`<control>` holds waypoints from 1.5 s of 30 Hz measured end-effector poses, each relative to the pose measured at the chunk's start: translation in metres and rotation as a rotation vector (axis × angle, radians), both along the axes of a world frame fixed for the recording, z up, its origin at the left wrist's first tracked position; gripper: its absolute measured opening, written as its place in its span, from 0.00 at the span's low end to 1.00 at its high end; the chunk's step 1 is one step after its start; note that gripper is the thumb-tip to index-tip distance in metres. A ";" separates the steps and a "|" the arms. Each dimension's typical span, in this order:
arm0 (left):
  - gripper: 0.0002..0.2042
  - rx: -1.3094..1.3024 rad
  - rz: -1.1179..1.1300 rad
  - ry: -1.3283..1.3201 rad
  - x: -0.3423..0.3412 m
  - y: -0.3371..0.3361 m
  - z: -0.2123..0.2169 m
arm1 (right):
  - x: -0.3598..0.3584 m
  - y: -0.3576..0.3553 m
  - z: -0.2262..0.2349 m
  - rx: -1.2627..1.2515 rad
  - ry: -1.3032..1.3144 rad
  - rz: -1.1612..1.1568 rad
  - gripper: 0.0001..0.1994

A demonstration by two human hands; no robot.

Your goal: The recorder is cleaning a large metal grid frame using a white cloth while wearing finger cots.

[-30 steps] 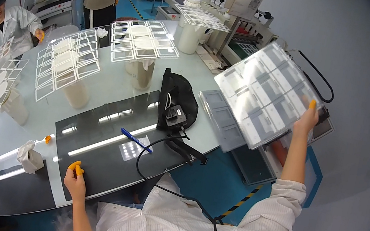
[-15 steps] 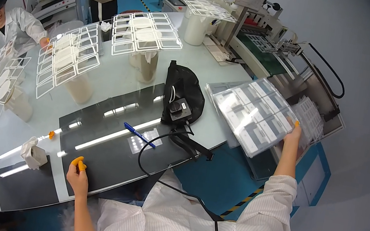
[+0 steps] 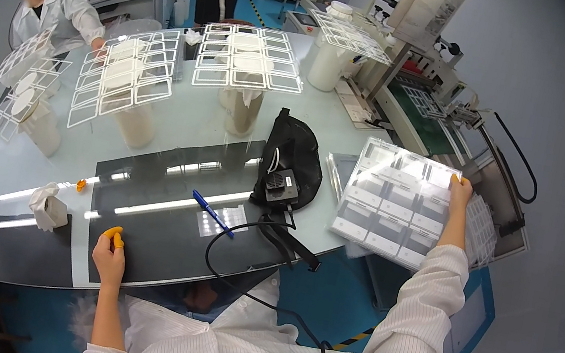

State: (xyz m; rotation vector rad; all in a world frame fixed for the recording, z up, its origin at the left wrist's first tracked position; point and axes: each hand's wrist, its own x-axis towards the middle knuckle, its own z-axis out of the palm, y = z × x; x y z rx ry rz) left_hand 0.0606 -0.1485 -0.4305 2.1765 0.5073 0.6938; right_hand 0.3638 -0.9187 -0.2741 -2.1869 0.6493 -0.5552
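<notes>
At the far left a person in a white coat [image 3: 51, 7] leans over white grid frames [image 3: 126, 77] propped on pale cylinders. On the glass surface [image 3: 12, 167] lie a crumpled white cloth [image 3: 49, 206] and dark mats [image 3: 161, 223]. The left hand [image 3: 109, 259] rests at the near edge of a mat, its grip pressed together, orange-capped fingertips [image 3: 112, 232] touching. A blue pen [image 3: 212, 212] lies further right, then a black pouch [image 3: 291, 159] with a cable. The right hand [image 3: 459, 194] pinches the far corner of a clear compartmented tray [image 3: 395, 204], held tilted off the surface's right end, beside the machine [image 3: 424, 103]. By my reading the tray is in mid-carry and not yet set down; its placing remains.
</notes>
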 end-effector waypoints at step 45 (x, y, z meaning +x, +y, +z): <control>0.07 0.113 0.011 -0.117 -0.012 0.016 0.007 | -0.156 0.273 -0.128 -0.809 -0.049 0.523 0.16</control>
